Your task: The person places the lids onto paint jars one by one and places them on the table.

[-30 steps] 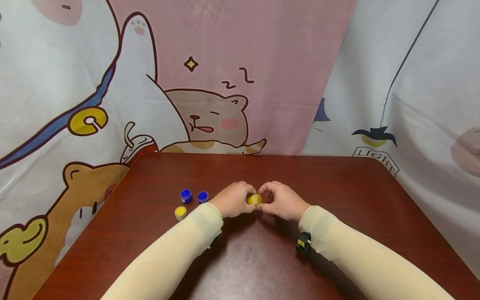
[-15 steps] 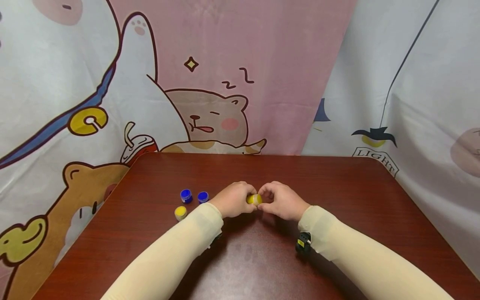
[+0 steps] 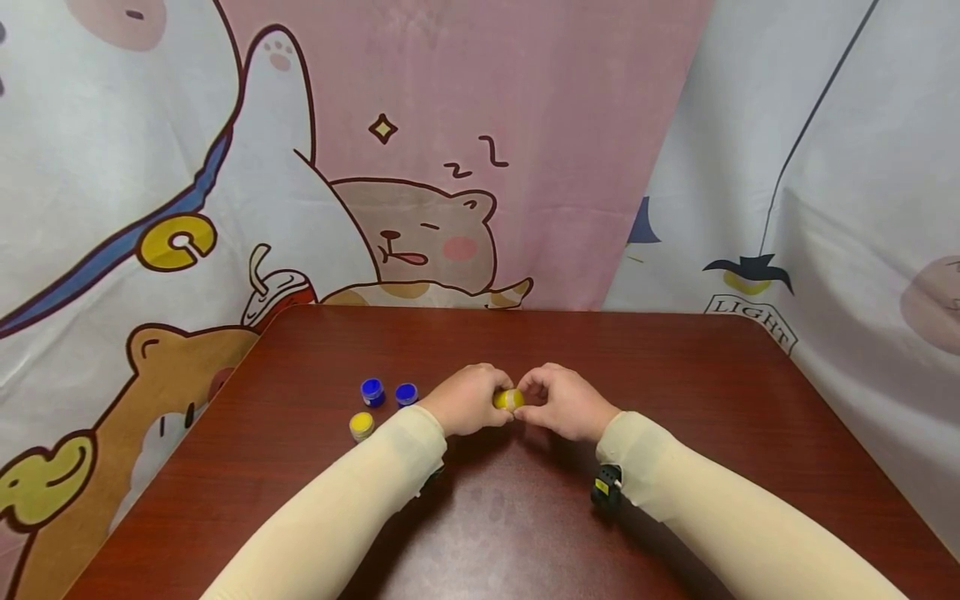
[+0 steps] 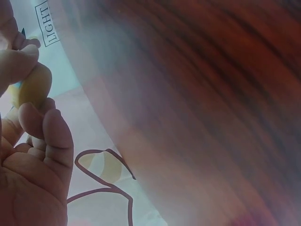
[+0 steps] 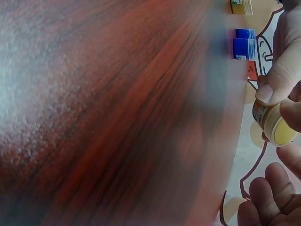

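A small yellow paint jar (image 3: 509,400) lies on its side between the two hands, above the table. My left hand (image 3: 468,400) grips its body with thumb and fingers, as the left wrist view also shows. At the jar's lid end (image 5: 285,132), the thumb and forefinger of my right hand (image 3: 564,402) pinch the rim. That hand's other fingers are curled. To the left stand two blue paint jars (image 3: 372,392) and a second yellow paint jar (image 3: 362,427), upright and lidded.
A reddish-brown wooden table (image 3: 510,517) spans the lower view. Behind it hangs a cartoon-printed cloth (image 3: 570,150). A small black device (image 3: 607,486) sits at the right wrist. Both forearms wear cream sleeves.
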The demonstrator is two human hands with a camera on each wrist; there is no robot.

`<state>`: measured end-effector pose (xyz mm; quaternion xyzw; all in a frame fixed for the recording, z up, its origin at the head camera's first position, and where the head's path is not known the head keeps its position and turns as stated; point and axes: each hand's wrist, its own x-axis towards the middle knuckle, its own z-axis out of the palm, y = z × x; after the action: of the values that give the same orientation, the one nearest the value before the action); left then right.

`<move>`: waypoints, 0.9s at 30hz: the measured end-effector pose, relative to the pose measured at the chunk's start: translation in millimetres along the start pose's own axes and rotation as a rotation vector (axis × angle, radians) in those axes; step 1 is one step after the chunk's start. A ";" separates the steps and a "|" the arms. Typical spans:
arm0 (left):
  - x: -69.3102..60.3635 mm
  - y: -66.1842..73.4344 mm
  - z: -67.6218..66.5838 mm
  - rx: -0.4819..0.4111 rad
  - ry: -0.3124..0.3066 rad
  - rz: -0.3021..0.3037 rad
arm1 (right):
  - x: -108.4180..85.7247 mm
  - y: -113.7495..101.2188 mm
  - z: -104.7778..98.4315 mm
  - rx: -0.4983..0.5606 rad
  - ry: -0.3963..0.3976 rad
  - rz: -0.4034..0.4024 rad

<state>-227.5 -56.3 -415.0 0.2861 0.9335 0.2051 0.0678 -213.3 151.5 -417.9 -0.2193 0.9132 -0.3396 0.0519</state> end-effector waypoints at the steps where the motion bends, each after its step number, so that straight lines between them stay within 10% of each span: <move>1: -0.1 0.1 -0.1 0.001 -0.001 0.000 | 0.1 -0.1 -0.2 0.001 0.000 0.004; 27: -1.2 -0.5 -3.1 0.005 0.002 -0.007 | 2.0 -3.6 0.2 -0.036 -0.001 -0.022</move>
<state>-227.5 -58.3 -412.4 0.2829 0.9351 0.2029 0.0667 -213.8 148.1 -415.6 -0.2306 0.9167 -0.3234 0.0447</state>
